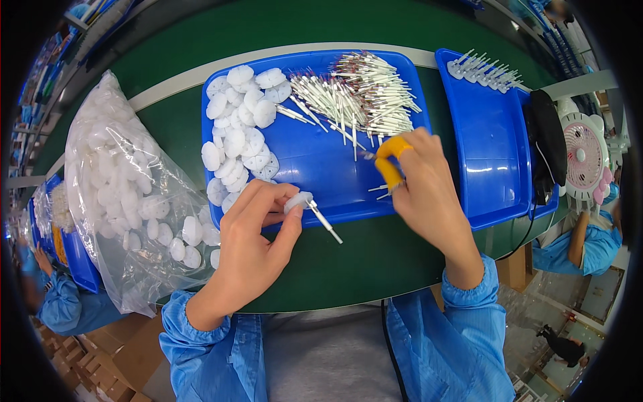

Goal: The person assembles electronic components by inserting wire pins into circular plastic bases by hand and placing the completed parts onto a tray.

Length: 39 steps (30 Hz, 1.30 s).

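My left hand (pixel 258 231) pinches a small white plastic disc (pixel 299 201) between thumb and fingers. A thin white rod with a silvery band (pixel 326 223) sticks out of the disc, slanting down to the right. Yellow coverings sit on fingers of my right hand (pixel 422 184), which is curled at the right side of a blue tray (pixel 311 167). A small blurred tip shows at those fingers; what they hold is unclear. In the tray, white scalloped discs (pixel 234 142) are heaped on the left, and white rods with dark reddish ends (pixel 382 94) lie piled at the back right.
A clear plastic bag (pixel 120 174) full of white discs lies left of the tray. On the right, another blue tray (pixel 492 161) carries a row of discs with rods (pixel 483 71) at its far end. Beyond it are a black object (pixel 546 137) and a pink-and-white fan (pixel 583 153).
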{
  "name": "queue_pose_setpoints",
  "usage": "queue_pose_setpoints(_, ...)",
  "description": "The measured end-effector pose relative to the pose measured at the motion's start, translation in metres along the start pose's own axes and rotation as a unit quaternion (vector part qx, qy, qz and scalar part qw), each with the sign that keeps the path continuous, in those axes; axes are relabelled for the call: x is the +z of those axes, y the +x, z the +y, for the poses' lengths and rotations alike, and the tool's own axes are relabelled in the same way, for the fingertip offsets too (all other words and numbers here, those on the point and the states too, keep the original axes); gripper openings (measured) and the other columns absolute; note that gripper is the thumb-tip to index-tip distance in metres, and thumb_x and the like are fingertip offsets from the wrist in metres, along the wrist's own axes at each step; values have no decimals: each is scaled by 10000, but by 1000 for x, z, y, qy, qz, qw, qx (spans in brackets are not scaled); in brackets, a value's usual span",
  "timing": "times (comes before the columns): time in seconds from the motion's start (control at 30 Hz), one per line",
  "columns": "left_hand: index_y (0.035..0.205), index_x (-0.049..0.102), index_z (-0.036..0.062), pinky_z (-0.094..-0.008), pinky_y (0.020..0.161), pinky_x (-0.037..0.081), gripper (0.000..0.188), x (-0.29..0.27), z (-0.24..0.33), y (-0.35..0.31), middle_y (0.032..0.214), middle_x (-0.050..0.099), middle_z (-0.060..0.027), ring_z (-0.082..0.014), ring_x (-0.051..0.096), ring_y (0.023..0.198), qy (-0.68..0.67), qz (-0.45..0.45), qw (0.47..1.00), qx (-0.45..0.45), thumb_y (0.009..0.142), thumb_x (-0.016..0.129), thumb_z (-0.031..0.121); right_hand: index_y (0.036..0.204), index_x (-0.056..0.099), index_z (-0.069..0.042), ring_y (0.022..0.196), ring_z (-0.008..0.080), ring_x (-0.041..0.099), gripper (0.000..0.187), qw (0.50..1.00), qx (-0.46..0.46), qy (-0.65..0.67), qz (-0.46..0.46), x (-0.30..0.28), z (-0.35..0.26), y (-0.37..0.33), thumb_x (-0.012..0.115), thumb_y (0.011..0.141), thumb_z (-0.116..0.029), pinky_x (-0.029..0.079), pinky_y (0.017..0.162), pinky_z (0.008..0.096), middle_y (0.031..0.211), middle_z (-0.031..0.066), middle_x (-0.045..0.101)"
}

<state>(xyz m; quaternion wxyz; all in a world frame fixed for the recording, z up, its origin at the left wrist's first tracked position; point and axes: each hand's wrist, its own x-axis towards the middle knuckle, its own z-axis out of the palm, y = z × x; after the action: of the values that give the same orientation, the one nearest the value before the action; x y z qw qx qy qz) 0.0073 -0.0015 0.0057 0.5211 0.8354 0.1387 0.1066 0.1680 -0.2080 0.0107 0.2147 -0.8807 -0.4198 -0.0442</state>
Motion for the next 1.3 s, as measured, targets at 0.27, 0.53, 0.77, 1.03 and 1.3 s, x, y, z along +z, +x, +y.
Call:
queue_pose_setpoints(0.27,1129,702,-35,-327,815,653,192,2,-1,2,1046,687,-121,-220,756,908,-26,-10,999,24,941,741,-48,1154,729,66,955,321,575,476,949,-91,285,-97,8,-40,-11,714,682,123,425,834,429,1031,141,623)
queue_pose_setpoints(0.53,1114,708,-31,-328,788,633,196,3,-3,1,1017,672,-125,-231,744,883,28,-3,998,59,924,747,-59,1080,747,89,939,290,569,441,952,-122,256,-113,11,-39,-13,742,639,96,430,820,414,968,124,592)
queue_pose_setpoints(0.77,1091,708,-39,-304,800,630,138,-1,-6,0,1013,673,-118,-213,746,888,-56,-32,998,-16,958,742,-23,1042,724,113,925,297,561,422,957,-134,251,-63,11,-41,-14,742,621,96,442,799,418,957,135,581)
queue_pose_setpoints(1.03,1098,700,-39,-301,802,635,157,3,-5,2,1028,679,-126,-217,759,890,-29,16,999,29,948,747,-38,1047,719,114,910,306,559,448,947,-136,288,-32,10,-38,-14,743,601,98,440,779,422,966,146,578)
queue_pose_setpoints(1.3,1049,680,-35,-312,763,639,197,6,-4,0,964,689,-115,-222,780,847,47,40,994,85,892,794,-67,1053,730,120,929,309,577,442,966,-112,225,-65,14,-36,-13,761,613,88,447,797,414,985,148,611)
